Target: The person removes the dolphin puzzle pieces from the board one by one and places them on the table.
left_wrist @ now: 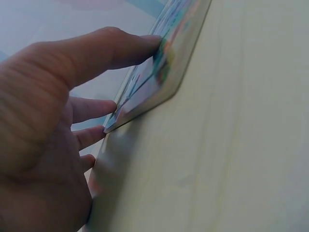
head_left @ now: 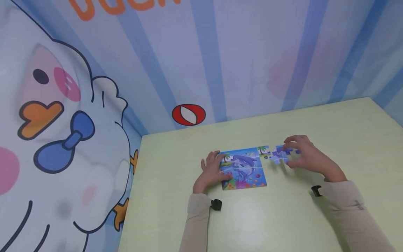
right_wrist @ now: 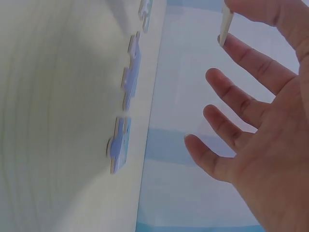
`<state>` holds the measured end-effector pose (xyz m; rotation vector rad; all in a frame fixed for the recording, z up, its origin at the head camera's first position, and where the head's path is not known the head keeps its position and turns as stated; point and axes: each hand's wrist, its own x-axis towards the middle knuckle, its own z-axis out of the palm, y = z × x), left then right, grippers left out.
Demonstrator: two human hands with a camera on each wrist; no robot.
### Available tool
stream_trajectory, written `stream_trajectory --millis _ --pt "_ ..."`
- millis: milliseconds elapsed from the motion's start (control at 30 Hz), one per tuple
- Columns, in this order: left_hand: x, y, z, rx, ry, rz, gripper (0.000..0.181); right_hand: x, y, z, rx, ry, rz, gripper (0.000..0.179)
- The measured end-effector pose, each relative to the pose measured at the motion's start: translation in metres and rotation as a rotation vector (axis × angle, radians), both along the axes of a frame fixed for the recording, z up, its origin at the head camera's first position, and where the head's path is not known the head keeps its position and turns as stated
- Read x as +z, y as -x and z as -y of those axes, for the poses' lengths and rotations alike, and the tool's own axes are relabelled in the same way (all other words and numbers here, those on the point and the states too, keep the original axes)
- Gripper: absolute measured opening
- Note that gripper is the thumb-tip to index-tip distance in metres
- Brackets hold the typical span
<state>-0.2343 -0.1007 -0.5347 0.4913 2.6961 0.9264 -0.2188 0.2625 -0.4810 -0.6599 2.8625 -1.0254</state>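
A square dolphin picture [head_left: 242, 169] with thin seam lines lies on the table. At its left side my left hand [head_left: 214, 171] rests with fingers spread; in the left wrist view the thumb [left_wrist: 130, 50] touches the top face and other fingertips meet the edge. My right hand [head_left: 305, 154] is raised to the right of the picture. In the right wrist view its thumb and forefinger pinch a thin jigsaw piece [right_wrist: 225, 24], seen edge-on, while the other fingers spread loosely. Below lie loose blue-purple jigsaw pieces [right_wrist: 120, 145]. A palm-tree piece [head_left: 263, 150] lies against the picture's upper right.
The pale wooden table [head_left: 167, 196] meets a blue striped backdrop [head_left: 245, 63] at the rear. On the left stands a panel with a large cartoon duck [head_left: 104, 182]. Dark wrist devices [head_left: 216, 204] show at both cuffs.
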Motion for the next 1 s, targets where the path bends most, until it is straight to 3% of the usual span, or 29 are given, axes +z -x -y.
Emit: stream_trajectory --millis 300,600,1000 --pt "-0.003 0.003 0.001 0.007 -0.015 -0.007 0.083 0.000 -0.002 -0.017 -0.023 -0.010 -0.012 0.034" --pt "-0.004 0.002 0.001 0.008 -0.029 -0.008 0.084 -0.009 -0.005 -0.041 -0.025 0.003 -0.043 0.036" --pt "-0.007 0.002 0.001 0.019 -0.039 -0.013 0.083 -0.022 -0.010 -0.073 -0.029 -0.029 0.001 0.037"
